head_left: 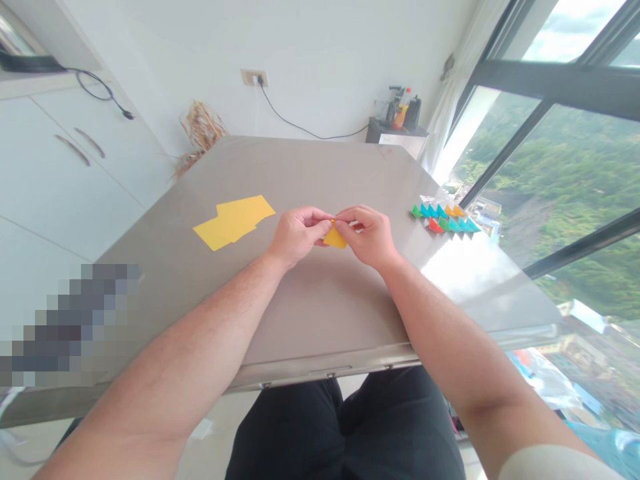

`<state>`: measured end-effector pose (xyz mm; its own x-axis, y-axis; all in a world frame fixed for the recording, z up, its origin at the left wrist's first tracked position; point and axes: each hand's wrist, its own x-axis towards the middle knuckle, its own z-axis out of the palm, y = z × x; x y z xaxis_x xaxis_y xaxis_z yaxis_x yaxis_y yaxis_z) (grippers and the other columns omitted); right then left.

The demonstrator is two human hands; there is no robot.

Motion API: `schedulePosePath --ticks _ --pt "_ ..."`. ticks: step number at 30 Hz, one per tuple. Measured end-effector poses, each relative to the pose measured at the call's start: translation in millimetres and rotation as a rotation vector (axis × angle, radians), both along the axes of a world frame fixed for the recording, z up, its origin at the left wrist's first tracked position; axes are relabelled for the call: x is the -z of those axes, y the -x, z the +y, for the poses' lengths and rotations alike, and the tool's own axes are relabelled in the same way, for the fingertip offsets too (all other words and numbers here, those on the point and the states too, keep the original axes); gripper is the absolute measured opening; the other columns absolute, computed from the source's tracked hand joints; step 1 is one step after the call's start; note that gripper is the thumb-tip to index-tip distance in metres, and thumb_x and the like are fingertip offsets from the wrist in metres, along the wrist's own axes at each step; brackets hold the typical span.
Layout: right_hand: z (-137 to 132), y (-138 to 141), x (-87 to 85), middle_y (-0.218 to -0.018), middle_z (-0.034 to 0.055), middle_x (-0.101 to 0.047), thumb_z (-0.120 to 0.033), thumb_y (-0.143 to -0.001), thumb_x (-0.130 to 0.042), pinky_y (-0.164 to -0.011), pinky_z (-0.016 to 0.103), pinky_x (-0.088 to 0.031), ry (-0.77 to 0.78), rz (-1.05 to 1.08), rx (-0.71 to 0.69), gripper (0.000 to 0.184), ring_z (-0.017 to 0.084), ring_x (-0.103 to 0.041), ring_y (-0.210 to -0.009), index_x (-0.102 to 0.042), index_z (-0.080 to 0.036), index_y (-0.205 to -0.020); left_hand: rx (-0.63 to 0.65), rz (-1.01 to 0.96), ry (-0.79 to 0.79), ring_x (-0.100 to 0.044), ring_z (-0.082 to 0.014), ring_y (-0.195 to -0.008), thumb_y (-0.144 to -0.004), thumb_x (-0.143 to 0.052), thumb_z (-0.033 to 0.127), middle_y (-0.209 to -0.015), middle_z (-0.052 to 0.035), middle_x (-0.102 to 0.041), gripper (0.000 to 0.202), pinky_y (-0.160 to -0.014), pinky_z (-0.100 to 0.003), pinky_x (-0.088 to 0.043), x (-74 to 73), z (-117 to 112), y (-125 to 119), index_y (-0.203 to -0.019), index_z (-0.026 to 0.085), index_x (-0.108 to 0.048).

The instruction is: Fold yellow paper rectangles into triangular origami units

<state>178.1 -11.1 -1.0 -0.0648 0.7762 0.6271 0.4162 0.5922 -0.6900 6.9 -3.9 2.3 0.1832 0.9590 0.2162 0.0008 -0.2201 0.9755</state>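
Note:
A small folded piece of yellow paper (336, 239) is held between my two hands, above the middle of the table. My left hand (299, 232) pinches its upper left edge, with thumb and fingers closed. On the other side my right hand (369, 232) pinches the top and right edge. The fingertips of both hands nearly meet at the paper's top and cover part of it. To the left lie several flat yellow paper sheets (240, 219), overlapping one another.
Two rows of small folded paper boats (453, 225) in green, blue, orange and red stand on the table (320, 173) at the right, near the window. Bottles (403, 110) stand on a small cabinet behind. A blurred-out patch (75, 327) covers the left table edge.

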Motion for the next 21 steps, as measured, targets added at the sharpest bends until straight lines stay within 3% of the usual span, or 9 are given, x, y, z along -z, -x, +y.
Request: schedulePosePath --ticks 8,15,21 --pt "-1.0 0.2 -0.3 -0.09 0.003 -0.076 -0.023 -0.082 -0.065 -0.071 0.03 -0.056 0.03 -0.029 -0.034 0.009 0.018 -0.07 -0.086 -0.074 -0.023 -0.078 -0.063 -0.005 0.021 -0.071 -0.0171 -0.073 -0.073 -0.074 0.025 -0.076 -0.0031 -0.073 0.011 -0.061 -0.029 -0.062 -1.4 -1.0 -5.4 -0.079 0.017 -0.072" --pt "-0.3 -0.5 -0.9 -0.089 0.0027 -0.076 -0.024 -0.081 -0.067 -0.072 0.032 -0.057 0.052 -0.024 -0.034 0.008 0.019 -0.07 -0.085 -0.073 -0.023 -0.077 -0.033 0.03 0.042 -0.073 -0.0198 -0.074 -0.076 -0.073 0.03 -0.079 -0.0033 -0.073 0.015 -0.056 -0.03 -0.063 -2.5 -2.5 -5.3 -0.084 0.018 -0.072" --pt "0.1 0.0 0.4 -0.086 0.002 -0.075 -0.024 -0.08 -0.067 -0.07 0.03 -0.057 0.078 0.002 -0.038 0.007 0.018 -0.069 -0.082 -0.073 -0.023 -0.079 -0.059 0.09 -0.013 -0.074 -0.0192 -0.074 -0.077 -0.072 0.029 -0.08 -0.0033 -0.075 0.014 -0.06 -0.03 -0.065 0.0 -1.9 -5.8 -0.085 0.018 -0.073"
